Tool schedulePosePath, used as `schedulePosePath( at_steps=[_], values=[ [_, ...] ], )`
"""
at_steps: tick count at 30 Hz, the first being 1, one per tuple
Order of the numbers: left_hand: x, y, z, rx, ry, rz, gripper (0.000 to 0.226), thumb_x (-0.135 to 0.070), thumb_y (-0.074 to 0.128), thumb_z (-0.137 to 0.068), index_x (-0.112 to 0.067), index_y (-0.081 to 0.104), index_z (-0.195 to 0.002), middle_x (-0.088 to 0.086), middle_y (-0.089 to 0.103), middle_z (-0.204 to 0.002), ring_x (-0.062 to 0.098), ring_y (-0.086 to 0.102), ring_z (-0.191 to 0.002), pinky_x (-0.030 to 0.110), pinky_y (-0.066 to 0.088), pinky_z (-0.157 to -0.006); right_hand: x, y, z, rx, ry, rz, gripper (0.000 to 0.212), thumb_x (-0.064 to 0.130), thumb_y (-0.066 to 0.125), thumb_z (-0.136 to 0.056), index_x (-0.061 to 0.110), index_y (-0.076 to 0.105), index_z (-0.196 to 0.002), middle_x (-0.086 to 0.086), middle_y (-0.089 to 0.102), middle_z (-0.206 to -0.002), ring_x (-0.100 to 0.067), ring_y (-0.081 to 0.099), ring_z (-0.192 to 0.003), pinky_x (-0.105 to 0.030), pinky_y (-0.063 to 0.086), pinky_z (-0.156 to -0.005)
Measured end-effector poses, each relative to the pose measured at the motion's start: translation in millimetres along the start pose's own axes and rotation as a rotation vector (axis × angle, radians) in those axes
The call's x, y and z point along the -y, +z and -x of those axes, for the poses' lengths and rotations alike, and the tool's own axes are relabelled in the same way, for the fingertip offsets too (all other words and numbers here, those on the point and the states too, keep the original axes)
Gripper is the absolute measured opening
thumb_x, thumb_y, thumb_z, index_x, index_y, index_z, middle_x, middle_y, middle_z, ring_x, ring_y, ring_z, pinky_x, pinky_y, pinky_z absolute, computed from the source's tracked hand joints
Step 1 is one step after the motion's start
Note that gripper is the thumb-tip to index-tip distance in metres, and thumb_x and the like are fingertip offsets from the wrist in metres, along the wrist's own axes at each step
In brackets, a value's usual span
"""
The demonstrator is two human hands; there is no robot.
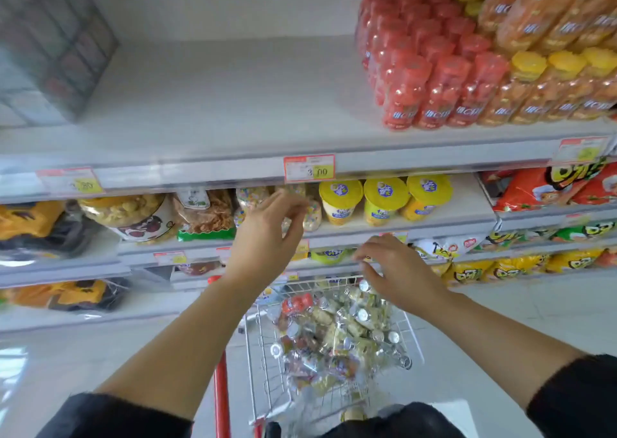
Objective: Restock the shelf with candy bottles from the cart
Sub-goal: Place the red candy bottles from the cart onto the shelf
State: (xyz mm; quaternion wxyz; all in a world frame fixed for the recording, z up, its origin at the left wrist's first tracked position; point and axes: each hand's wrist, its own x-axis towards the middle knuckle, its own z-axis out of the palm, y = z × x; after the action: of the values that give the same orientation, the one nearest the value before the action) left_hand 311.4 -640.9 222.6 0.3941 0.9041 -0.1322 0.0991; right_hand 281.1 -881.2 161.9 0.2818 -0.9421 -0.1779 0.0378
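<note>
Showing, head view: left hand [267, 233], fingers loosely curled, nothing held, raised before the second shelf tier. Right hand [397, 270], fingers spread and slack, nothing held, above the wire cart [258, 364]. Candy bottles [337, 330], silver-capped, bundled in clear wrap, heaped in the cart. Upper shelf [217, 103]: bare on the left, red-capped bottle packs [430, 73] on the right. Yellow-lidded tubs [384, 200] one tier below.

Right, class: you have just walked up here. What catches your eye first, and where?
The block of red-capped bottles at the right of the upper shelf stands out first, beside a wide bare stretch of it. Below, a wire cart heaped with wrapped bottles sits under the right hand, the left hand raised at the middle shelf.
</note>
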Motion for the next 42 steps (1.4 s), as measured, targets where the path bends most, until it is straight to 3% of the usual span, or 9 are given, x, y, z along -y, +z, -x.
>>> schedulePosePath(
  at_steps=[4,10,13,16,21,26,38,40,42],
  values=[
    [76,-9,80,0.146,-0.244,-0.148,0.022,-0.013,0.062,-0.092,-0.024,0.068,-0.110,-0.011,0.067,-0.106,0.009,0.063,-0.092,0.033,0.053,-0.082,3,79,0,0.415,0.201,0.044,0.018,0.024,0.052,-0.096,0.022,0.067,-0.107,0.003,0.065,-0.109,-0.017,0.058,-0.101,-0.039,0.050,-0.086],
    [170,6,166,0.265,-0.489,-0.344,0.030,-0.019,0.067,-0.086,-0.026,0.067,-0.116,0.000,0.053,-0.133,0.028,0.046,-0.127,0.047,0.043,-0.104,-16,197,-11,0.625,0.533,-0.087,0.042,0.025,0.058,-0.096,0.020,0.052,-0.137,-0.005,0.062,-0.130,-0.023,0.063,-0.112,-0.037,0.052,-0.091],
    [198,25,188,0.321,-0.559,-0.298,0.037,-0.019,0.064,-0.088,-0.022,0.062,-0.125,-0.001,0.037,-0.146,0.027,0.040,-0.132,0.046,0.043,-0.106,-29,242,-22,0.645,0.671,-0.133,0.053,0.029,0.059,-0.097,0.016,0.040,-0.145,-0.010,0.059,-0.131,-0.029,0.063,-0.109,-0.035,0.053,-0.081],
    [210,41,198,0.269,-0.620,-0.243,0.040,-0.018,0.062,-0.089,-0.023,0.057,-0.128,-0.010,0.019,-0.148,0.026,0.052,-0.120,0.047,0.054,-0.091,-41,276,-40,0.588,0.800,-0.216,0.063,0.033,0.062,-0.094,0.012,0.036,-0.148,-0.011,0.051,-0.142,-0.025,0.056,-0.109,-0.026,0.045,-0.079],
    [208,66,206,0.150,-0.684,-0.178,0.044,-0.007,0.061,-0.086,-0.025,0.056,-0.126,-0.012,0.007,-0.151,0.029,0.061,-0.105,0.046,0.057,-0.076,-83,327,-63,0.443,1.045,-0.311,0.069,0.057,0.058,-0.086,0.015,0.044,-0.139,-0.006,0.059,-0.107,-0.024,0.062,-0.084,-0.035,0.051,-0.073],
    [208,79,215,0.040,-0.641,-0.166,0.039,-0.002,0.063,-0.083,-0.023,0.060,-0.115,-0.008,0.015,-0.154,0.029,0.065,-0.091,0.040,0.056,-0.061,-80,343,-76,0.340,1.224,-0.532,0.030,0.039,0.055,-0.096,0.011,0.059,-0.104,-0.009,0.059,-0.098,-0.027,0.062,-0.087,-0.042,0.056,-0.081],
    [212,78,216,0.097,-0.597,-0.247,0.039,-0.003,0.064,-0.081,-0.021,0.060,-0.115,0.001,0.019,-0.155,0.032,0.067,-0.081,0.042,0.056,-0.055,-66,326,-57,0.199,1.067,-0.573,0.032,0.026,0.077,-0.082,0.020,0.058,-0.106,-0.008,0.070,-0.104,-0.024,0.071,-0.084,-0.045,0.061,-0.080],
    [214,75,215,0.171,-0.582,-0.301,0.045,-0.005,0.066,-0.080,-0.022,0.057,-0.121,0.004,0.015,-0.156,0.038,0.066,-0.090,0.045,0.058,-0.066,-50,302,-52,0.210,0.990,-0.573,0.031,0.023,0.078,-0.083,0.026,0.053,-0.102,-0.003,0.067,-0.103,-0.025,0.069,-0.085,-0.046,0.060,-0.082],
    [212,67,211,0.333,-0.598,-0.367,0.052,-0.015,0.066,-0.084,-0.025,0.050,-0.133,0.004,0.002,-0.157,0.040,0.050,-0.123,0.048,0.053,-0.092,-28,270,-50,0.258,0.891,-0.563,0.039,0.017,0.077,-0.083,0.029,0.050,-0.109,0.001,0.064,-0.107,-0.027,0.069,-0.089,-0.044,0.059,-0.083]
  ],
)
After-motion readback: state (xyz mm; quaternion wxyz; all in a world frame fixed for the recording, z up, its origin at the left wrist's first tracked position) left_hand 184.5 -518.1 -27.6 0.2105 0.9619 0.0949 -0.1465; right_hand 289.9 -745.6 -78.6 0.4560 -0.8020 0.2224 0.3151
